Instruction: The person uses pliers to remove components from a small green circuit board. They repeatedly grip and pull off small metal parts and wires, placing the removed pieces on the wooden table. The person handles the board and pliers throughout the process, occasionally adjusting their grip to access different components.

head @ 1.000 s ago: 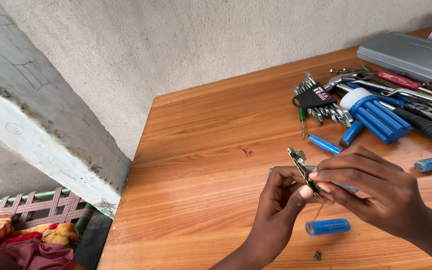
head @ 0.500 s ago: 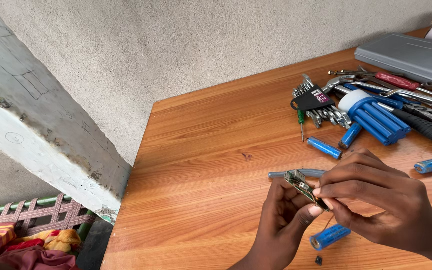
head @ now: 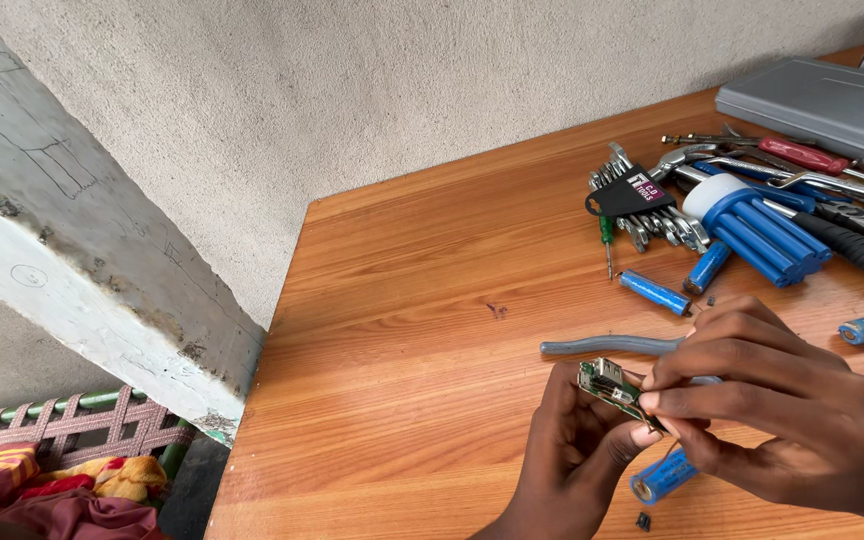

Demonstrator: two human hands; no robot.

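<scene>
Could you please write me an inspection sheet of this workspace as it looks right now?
Surface: wooden table, glossy, small dark mark near the middle.
Job's things: small green circuit board pinched between both hands; blue cylindrical cell lying under them.
Clutter: hex key set, blue-handled tool bundle, red-handled screwdriver, loose blue cells, grey case.
Grippers: left hand supports the board from below; right hand grips its end.
Cables: grey sleeved cable on the table.
Surroundings: rough plaster wall, concrete ledge, coloured cloth below.
</scene>
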